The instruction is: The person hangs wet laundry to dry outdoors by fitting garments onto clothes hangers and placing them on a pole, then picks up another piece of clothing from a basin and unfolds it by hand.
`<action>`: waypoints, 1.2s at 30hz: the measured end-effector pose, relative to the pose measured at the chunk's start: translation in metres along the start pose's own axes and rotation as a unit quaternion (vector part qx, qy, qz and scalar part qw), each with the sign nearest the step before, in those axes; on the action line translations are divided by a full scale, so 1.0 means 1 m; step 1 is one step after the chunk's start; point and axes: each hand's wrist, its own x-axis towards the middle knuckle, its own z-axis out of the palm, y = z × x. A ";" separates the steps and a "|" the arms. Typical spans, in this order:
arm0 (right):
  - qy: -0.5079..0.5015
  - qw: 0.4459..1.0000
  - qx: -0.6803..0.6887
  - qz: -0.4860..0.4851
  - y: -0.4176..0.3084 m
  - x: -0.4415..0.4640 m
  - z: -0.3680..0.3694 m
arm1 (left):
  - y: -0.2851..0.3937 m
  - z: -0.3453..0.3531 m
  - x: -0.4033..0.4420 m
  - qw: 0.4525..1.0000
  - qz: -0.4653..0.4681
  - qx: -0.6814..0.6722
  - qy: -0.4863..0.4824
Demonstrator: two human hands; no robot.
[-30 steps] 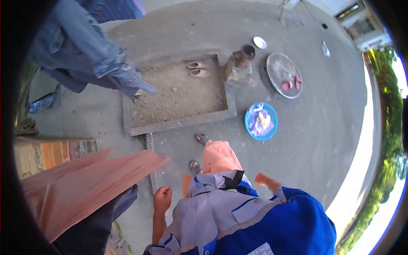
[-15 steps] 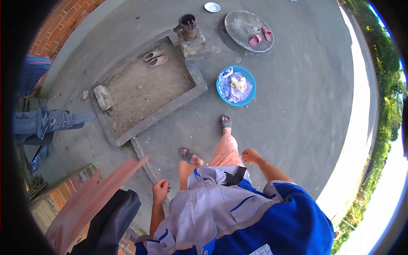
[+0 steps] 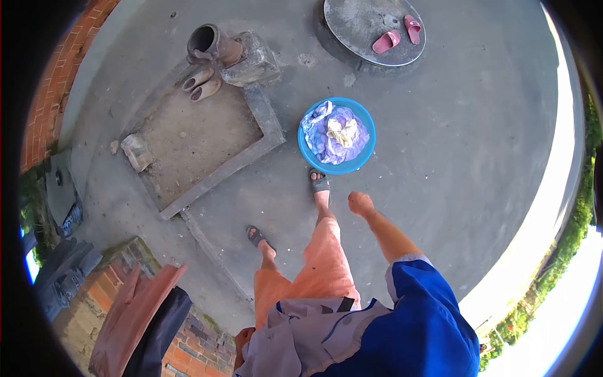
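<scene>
My right hand (image 3: pixel 361 204) is held out over the grey ground, closed in a loose fist with nothing visible in it. It is just below and to the right of a blue basin (image 3: pixel 372 147), apart from it. Purple and white cloth (image 3: pixel 355 135) lies bunched in the basin, with a cream piece (image 3: pixel 342 133) on top. Low beside the shirt hem is my left hand (image 3: pixel 244 339), partly hidden, its fingers too unclear to make out. One sandaled foot (image 3: pixel 319 182) stands close to the basin's near edge.
Pink slippers (image 3: pixel 386 41) rest on a round grey cover (image 3: pixel 355 25). A low-walled dirt bed (image 3: pixel 201 138), brown shoes (image 3: pixel 206 89), a dark pipe (image 3: pixel 213 45) and a concrete block (image 3: pixel 254 60) are at upper left. Clothes (image 3: pixel 135 314) hang at lower left.
The view has shifted, and the basin now appears nearer my feet and larger. The hanging clothes have slid towards the left edge. My left hand has dropped lower beside the shirt.
</scene>
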 end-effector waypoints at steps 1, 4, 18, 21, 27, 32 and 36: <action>0.000 1.000 0.016 0.018 0.004 0.021 -0.009 | 0.016 0.005 -0.009 1.000 -0.012 0.018 0.008; -0.007 0.999 0.035 0.023 0.028 0.091 -0.011 | 0.073 0.018 -0.043 0.992 -0.114 0.047 0.016; 0.018 0.995 0.032 0.093 0.044 0.300 0.019 | 0.131 0.084 -0.051 0.957 -0.288 0.017 -0.028; 0.195 0.971 0.139 -0.001 0.035 0.275 0.029 | 0.124 0.095 -0.056 0.960 -0.277 -0.011 -0.037; 0.085 0.907 0.401 -0.094 -0.093 0.087 -0.061 | 0.072 0.104 -0.063 0.972 -0.201 -0.114 -0.048; -0.304 0.782 0.492 -0.233 -0.177 -0.091 -0.128 | 0.103 0.118 -0.059 0.959 -0.131 -0.250 0.029; -0.310 0.860 0.145 -0.378 -0.199 -0.147 -0.093 | 0.106 0.136 -0.042 0.936 -0.051 -0.349 0.019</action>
